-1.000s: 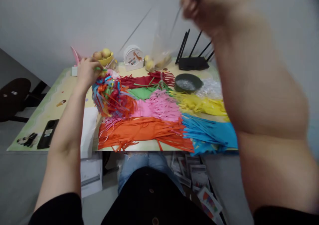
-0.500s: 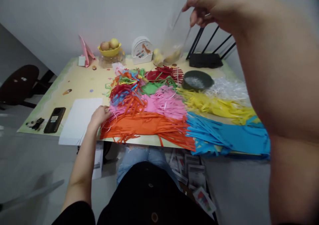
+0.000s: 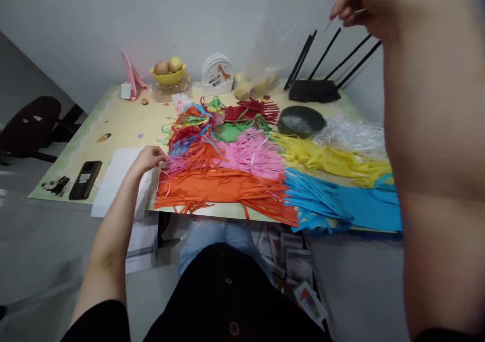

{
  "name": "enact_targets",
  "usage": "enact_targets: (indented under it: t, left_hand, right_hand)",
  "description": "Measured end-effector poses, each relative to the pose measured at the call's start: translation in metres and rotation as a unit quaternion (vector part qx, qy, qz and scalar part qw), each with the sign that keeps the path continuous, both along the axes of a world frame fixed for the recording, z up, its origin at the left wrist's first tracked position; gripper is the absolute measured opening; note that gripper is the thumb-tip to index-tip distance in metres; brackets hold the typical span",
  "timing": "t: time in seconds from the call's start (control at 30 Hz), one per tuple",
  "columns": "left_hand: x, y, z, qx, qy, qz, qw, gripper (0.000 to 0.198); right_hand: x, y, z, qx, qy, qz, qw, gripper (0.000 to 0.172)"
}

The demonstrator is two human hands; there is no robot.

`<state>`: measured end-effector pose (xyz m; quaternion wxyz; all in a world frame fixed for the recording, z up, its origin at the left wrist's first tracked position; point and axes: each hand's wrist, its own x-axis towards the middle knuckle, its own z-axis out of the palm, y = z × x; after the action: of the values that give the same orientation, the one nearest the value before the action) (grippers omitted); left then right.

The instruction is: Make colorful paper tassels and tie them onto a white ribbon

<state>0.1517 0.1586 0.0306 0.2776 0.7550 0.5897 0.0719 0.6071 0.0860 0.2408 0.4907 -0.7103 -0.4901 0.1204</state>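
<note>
My left hand (image 3: 150, 158) is closed at the left edge of the pink fringed strips (image 3: 261, 155); what its fingertips pinch is too small to make out. Just below them a thin pale ribbon (image 3: 163, 186) loops over the orange fringed sheet (image 3: 212, 186). High at the upper right, my right hand (image 3: 352, 3) is raised with its fingers closed. A thin pale strand (image 3: 328, 26) hangs from it, its far end lost against the wall. Beside my left hand lies a mixed bundle of coloured strips (image 3: 193, 135).
Blue (image 3: 364, 205), yellow (image 3: 333, 165) and white strips (image 3: 352, 136) cover the right side, by a dark bowl (image 3: 301, 120). A black router (image 3: 314, 90), clear bag (image 3: 261, 82) and fruit basket (image 3: 168, 75) stand behind. A phone (image 3: 85, 179) and white paper (image 3: 113, 180) lie left.
My right hand has moved right and up, away from the middle, with the strand. My left hand has lifted slightly from the orange sheet's corner, and the ribbon loop now hangs more upright.
</note>
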Motion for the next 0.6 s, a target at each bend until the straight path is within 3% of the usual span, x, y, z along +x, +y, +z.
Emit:
enact_targets:
  t: [0.2,0.3,0.37,0.47,0.5,0.53,0.6]
  left_hand:
    - [-0.044,0.011,0.022,-0.042,0.018,0.048,0.998,0.033]
    - [-0.087,0.008,0.023,0.005,0.082,0.145,0.986,0.034]
    - [-0.125,-0.009,0.017,0.042,0.124,0.223,0.966,0.033]
    - [-0.185,-0.065,-0.007,0.069,0.161,0.321,0.931,0.036]
    - [-0.201,-0.09,-0.019,0.068,0.171,0.355,0.916,0.038]
    - [-0.214,-0.115,-0.034,0.058,0.183,0.392,0.9,0.038]
    - [-0.228,-0.162,-0.069,0.004,0.2,0.45,0.87,0.039]
  right_hand:
    - [-0.011,0.002,-0.019,-0.054,-0.024,0.007,0.998,0.065]
    - [-0.035,-0.006,-0.029,-0.111,-0.052,0.048,0.991,0.066]
    - [-0.052,-0.017,-0.044,-0.178,-0.119,0.086,0.973,0.067]
    - [-0.075,-0.046,-0.079,-0.238,-0.332,0.146,0.901,0.046]
    - [-0.08,-0.058,-0.092,-0.217,-0.411,0.149,0.873,0.041]
    - [-0.085,-0.071,-0.104,-0.16,-0.462,0.135,0.862,0.044]
    - [-0.094,-0.097,-0.122,-0.012,-0.479,0.111,0.871,0.045]
